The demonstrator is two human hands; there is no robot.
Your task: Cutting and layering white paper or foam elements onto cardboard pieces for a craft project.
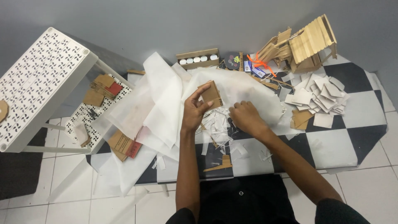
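My left hand (195, 108) holds up a small brown cardboard piece (211, 94) between thumb and fingers, above large sheets of thin white paper (166, 97). My right hand (246, 117) rests knuckles-up just right of it, fingers curled down into a litter of small white paper scraps (217, 128) on the black-and-white checkered table (356, 137). Whether the right hand grips anything is hidden beneath it.
A wooden stick house model (306, 43) stands at the back right, a pile of white paper squares (321, 97) in front of it. A cardboard tray of white pots (198, 59) sits at the back. A white perforated shelf unit (37, 83) with cardboard bits stands left.
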